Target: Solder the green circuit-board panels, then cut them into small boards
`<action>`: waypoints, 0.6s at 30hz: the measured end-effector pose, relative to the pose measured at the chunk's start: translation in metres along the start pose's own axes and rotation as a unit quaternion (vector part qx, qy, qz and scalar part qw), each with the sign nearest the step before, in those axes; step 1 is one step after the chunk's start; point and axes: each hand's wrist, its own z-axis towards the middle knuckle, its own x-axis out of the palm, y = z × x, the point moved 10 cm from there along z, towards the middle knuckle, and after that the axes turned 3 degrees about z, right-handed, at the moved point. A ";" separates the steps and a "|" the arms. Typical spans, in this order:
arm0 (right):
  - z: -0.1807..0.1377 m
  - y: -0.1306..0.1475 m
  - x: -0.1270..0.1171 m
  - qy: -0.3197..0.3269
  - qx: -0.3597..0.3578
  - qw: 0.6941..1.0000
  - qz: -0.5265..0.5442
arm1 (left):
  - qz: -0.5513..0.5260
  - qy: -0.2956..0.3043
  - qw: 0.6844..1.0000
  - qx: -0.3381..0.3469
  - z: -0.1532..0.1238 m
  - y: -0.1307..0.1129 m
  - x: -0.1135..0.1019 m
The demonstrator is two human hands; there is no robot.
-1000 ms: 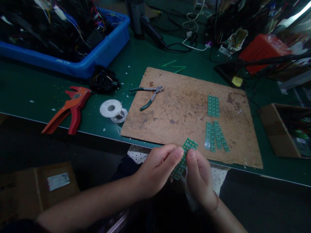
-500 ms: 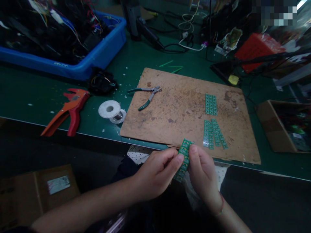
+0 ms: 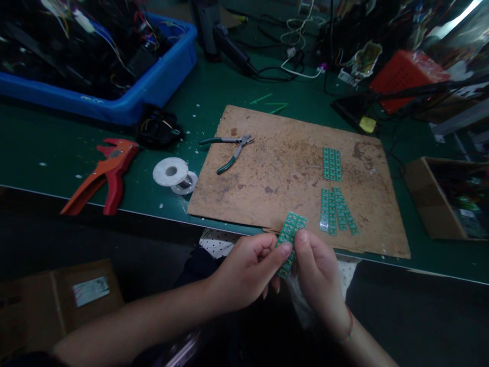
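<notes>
Basically holding a green circuit panel (image 3: pixel 292 227) between left hand (image 3: pixel 248 270) and right hand (image 3: pixel 319 265), at the front edge of the bench (image 3: pixel 305 97). Runs lengthwise from low between the hands up and away, far end leaning right; shows two columns of small cells. Lies about equally near to either hand, touched from both sides. Pinched in the left hand along the left edge, with thumb on the face around mid-length and some fingertips visible below. Pinched in the right hand on the right edge, with thumb nearer the far end. Clamped from both sides, then, with hands close together. Cannot tell how the hidden fingers meet the back. Overlaps, in view, the near edge of the brown board (image 3: pixel 275 168) ahead; cannot tell if touching.

Note ahead and right of the hands, on the board: four green strips (image 3: pixel 332 211), nearer the right hand, and a three-column green sheet (image 3: pixel 332 164) just beyond. Ahead and left: pliers (image 3: pixel 240 148), handles spread. Farther left, on the bench: wire spool (image 3: pixel 179 177), then orange-red cutter (image 3: pixel 112 165).
</notes>
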 end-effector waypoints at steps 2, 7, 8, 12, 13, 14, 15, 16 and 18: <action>-0.001 0.001 0.003 0.004 -0.003 1.000 -0.002 | 0.012 -0.039 0.999 0.026 0.000 -0.005 -0.007; -0.006 -0.007 0.014 0.061 0.010 0.998 0.014 | 0.006 -0.044 0.998 0.045 -0.002 -0.011 -0.011; -0.008 -0.008 0.017 0.082 0.012 0.996 0.017 | 0.013 -0.042 0.998 0.048 -0.002 -0.012 -0.011; -0.012 -0.005 0.025 0.145 0.012 0.989 0.016 | 0.050 -0.064 0.994 0.069 -0.006 -0.015 -0.018; -0.013 -0.004 0.026 0.156 0.013 0.988 0.015 | 0.048 -0.052 0.995 0.067 -0.006 -0.015 -0.016; -0.014 -0.003 0.027 0.167 0.014 0.986 0.013 | 0.037 -0.032 0.997 0.060 -0.006 -0.014 -0.013; -0.014 -0.002 0.028 0.181 0.017 0.983 0.011 | 0.020 -0.009 0.998 0.051 -0.006 -0.012 -0.008; -0.015 0.000 0.029 0.195 0.018 0.981 0.010 | -0.003 0.013 0.999 0.041 -0.007 -0.011 -0.004; -0.017 0.002 0.030 0.218 0.024 0.976 0.008 | -0.054 0.034 0.998 0.019 -0.009 -0.009 0.000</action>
